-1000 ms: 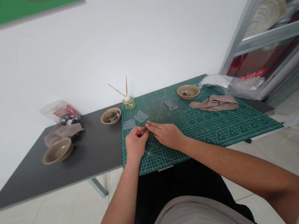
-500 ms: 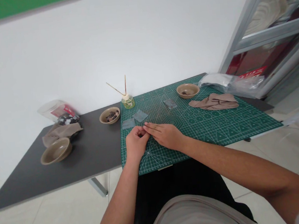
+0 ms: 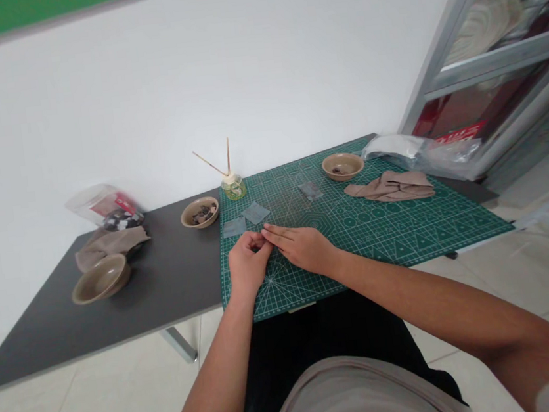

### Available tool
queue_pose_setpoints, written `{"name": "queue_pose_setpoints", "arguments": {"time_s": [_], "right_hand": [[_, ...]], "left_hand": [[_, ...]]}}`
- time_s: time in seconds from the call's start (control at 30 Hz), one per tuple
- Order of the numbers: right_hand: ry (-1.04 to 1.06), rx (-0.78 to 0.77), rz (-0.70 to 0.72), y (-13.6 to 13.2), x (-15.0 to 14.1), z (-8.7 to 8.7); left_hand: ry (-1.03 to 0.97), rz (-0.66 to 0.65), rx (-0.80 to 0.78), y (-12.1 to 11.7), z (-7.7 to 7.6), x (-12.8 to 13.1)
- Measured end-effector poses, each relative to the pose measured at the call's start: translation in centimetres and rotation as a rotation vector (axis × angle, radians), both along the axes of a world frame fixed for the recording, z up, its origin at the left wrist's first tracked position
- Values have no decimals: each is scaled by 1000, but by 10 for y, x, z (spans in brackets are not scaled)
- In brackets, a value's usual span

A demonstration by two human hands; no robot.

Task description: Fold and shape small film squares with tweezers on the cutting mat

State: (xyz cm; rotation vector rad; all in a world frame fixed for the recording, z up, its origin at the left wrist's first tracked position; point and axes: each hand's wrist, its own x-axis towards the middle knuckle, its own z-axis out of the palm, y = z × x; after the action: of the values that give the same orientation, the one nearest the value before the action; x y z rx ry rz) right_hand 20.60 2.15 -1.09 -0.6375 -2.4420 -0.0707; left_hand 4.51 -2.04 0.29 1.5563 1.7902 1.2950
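Over the left part of the green cutting mat [image 3: 377, 240], my two hands meet at the fingertips. My left hand [image 3: 247, 259] is closed, its thumb and fingers pinched around something too small or too hidden to make out. Against it lie the fingers of my right hand [image 3: 304, 247], pressed together and covering whatever is between the hands. Just beyond my fingers are two small clear packets, the nearer packet [image 3: 234, 228] and the farther packet [image 3: 255, 213]. Another small packet [image 3: 310, 190] rests farther right on the mat.
A bowl of dark and pinkish pieces [image 3: 200, 213] stands left of a reed diffuser [image 3: 233, 187]. Another bowl [image 3: 343, 167] and a brown cloth [image 3: 391, 187] lie right, near a plastic bag [image 3: 411, 149]. Far left are a third bowl [image 3: 100, 280], cloth [image 3: 109, 243] and bag [image 3: 101, 206].
My hands stay joined in nearly the same pose over the mat. The whole view shifts slightly, with objects sitting a little farther left; nothing on the table has visibly moved.
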Motion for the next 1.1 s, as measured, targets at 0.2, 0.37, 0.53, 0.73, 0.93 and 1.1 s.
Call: {"name": "queue_pose_setpoints", "arguments": {"time_s": [0.2,0.37,0.53,0.73,0.93,1.1], "right_hand": [[50,-109,-99,0,1,-1],[39,-62,-25,0,2,-1],[60,-82,-58,1,2,-4],[55,-29,-34,0,2,-3],[64,51,26,0,1,-4],[62,-24,-56,0,0,-4]], "left_hand": [[-126,-23,13,0,-1,-2],[-152,-41,28,2,-3,-1],[-229,-68,29,3,-5,-2],[-172,-60,37,3,-4,-2],[-189,-47,52,2,-3,-1],[-260,-70,52,3,-7,-1]]}}
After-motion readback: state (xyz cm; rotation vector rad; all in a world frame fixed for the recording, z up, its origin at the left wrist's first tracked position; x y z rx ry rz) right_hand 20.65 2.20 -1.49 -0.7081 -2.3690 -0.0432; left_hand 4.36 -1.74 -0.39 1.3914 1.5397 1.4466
